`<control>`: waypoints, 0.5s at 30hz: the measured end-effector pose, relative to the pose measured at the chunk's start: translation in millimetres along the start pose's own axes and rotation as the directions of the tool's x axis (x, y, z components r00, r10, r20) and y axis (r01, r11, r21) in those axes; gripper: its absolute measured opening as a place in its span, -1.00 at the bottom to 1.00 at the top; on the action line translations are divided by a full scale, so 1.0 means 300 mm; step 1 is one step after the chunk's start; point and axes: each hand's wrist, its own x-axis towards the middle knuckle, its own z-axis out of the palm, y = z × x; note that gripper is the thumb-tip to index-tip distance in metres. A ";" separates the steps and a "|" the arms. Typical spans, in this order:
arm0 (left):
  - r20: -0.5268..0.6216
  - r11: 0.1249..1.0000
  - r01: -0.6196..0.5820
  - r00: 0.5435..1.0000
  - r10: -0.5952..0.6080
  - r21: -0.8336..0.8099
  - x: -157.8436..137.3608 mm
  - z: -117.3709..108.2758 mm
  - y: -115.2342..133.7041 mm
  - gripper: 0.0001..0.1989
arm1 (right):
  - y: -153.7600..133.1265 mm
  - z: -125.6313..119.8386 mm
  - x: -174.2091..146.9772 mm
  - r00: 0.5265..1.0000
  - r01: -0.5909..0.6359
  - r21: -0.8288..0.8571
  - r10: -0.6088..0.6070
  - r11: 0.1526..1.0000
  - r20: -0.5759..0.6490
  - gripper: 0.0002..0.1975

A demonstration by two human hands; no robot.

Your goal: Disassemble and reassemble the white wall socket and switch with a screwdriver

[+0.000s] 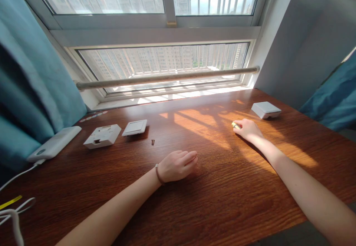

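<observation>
My right hand (248,130) is stretched out over the right side of the table, its fingers closed on a small yellow object with a dark part (236,125). Most of that object is hidden by the hand, so I cannot tell its kind. Near the middle of the table rests my left hand (178,165), fingers together and loosely curled, with nothing visible in them. Two small screws (152,142) lie to its upper left. Beyond them are a white switch panel (135,127) and an open white mounting box (102,136). Another white box (266,110) sits past my right hand.
A white power bank (55,143) with a cable lies by the blue curtain (41,60) at left. White cords (16,216) and a yellow strip (11,202) are at the lower left. The wooden table (211,201) meets a window with a metal rail (167,78).
</observation>
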 end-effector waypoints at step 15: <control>0.071 1.000 -0.027 0.997 0.026 0.012 0.009 -0.004 0.002 -0.86 | 0.035 0.029 0.020 1.000 -0.007 0.079 0.009 0.997 -0.026 -0.60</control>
